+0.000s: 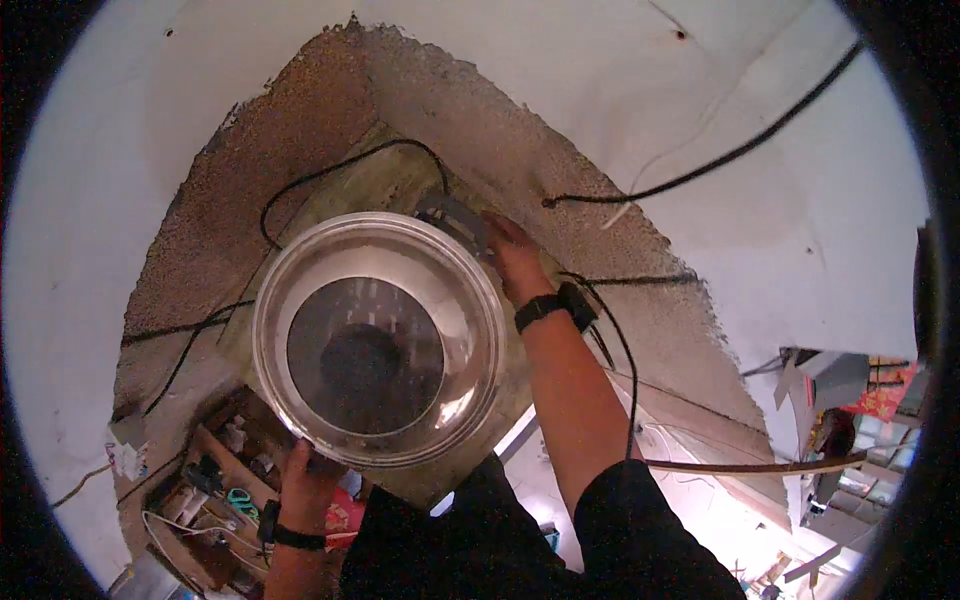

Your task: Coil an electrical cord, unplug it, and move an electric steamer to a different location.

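A round, shiny metal basin or pan [472,360] with a dark round middle fills the centre of the head view. At its lower left rim is my left hand [306,480], its thumb on the rim and its other fingers hidden. My right hand [514,251] reaches to the upper right of the rim, its fingers at a grey, curved part [457,217]; whether it grips that part is unclear. Both wrists bear black bands. Under the basin lies a worn, greenish board or surface [367,176], set in a corner between rough walls.
A black cable [337,169] loops behind the basin, and another [630,360] hangs beside my right forearm. At lower left, an open wooden drawer or box [236,472] holds teal-handled scissors [241,501], a white cord and small items. A thick black cable [750,154] crosses the upper right wall.
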`<state>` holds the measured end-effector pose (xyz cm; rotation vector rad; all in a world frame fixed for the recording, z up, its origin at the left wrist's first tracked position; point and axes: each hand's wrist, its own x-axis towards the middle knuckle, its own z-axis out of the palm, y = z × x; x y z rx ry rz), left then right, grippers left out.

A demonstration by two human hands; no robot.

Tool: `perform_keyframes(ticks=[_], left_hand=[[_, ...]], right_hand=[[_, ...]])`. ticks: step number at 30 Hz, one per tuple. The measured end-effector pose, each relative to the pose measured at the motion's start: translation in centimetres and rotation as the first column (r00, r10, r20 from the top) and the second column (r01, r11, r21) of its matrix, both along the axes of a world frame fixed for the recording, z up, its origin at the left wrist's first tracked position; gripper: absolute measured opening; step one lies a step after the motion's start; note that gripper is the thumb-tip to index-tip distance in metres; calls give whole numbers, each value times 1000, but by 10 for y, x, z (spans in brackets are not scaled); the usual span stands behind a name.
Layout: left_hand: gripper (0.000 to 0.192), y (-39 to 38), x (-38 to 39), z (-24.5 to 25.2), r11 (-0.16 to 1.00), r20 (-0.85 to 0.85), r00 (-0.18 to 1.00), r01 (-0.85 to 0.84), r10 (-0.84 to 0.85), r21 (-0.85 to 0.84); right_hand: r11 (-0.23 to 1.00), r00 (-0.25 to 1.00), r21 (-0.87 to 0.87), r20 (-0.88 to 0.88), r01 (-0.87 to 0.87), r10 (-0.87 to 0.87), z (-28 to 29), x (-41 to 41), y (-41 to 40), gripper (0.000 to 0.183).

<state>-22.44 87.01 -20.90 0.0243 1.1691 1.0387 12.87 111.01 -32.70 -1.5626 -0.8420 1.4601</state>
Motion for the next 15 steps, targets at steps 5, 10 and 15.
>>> perform_keyframes(ticks=[5,10,15], left_hand=[[59,-4,-8,0,1000,-150,989,-7,8,2],[67,-1,8,-7,998,-103,993,-55,53,-16],[66,2,1,26,988,-264,963,-92,57,-122]], right_hand=[[942,901,148,368,-301,230,-33,-22,47,42],[891,814,130,480,-436,328,-115,25,113,40],[901,838,-33,356,-432,414,-76,-48,135,32]])
